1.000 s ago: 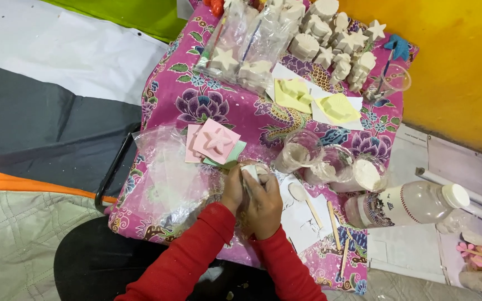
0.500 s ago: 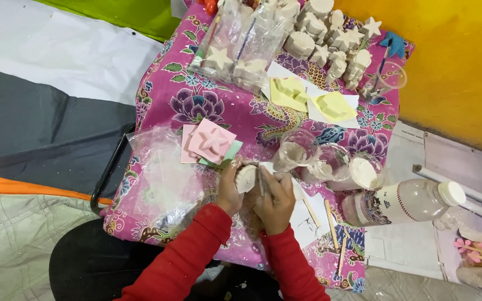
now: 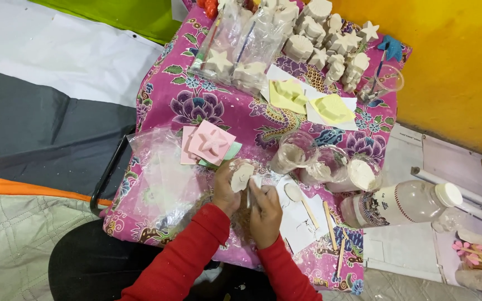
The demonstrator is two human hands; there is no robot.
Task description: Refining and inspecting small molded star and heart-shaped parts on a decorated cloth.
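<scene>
I see a small pale plaster piece [image 3: 241, 176] held just above the near edge of the worktop [image 3: 163, 100], my left hand [image 3: 225, 192] closed around its underside and my right hand [image 3: 264, 209] curled against its side, fingers pinching something I cannot make out. I judge steady support underneath and light pressure serve best here, keeping clear of the pink moulds [image 3: 210, 143] and the plastic cups [image 3: 297, 149] nearby.

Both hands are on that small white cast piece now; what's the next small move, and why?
Probably keep the left hand steady on the white cast piece and work its edge with the right hand. The piece is raised off the floral cloth, so a firm hold likely matters.
</scene>
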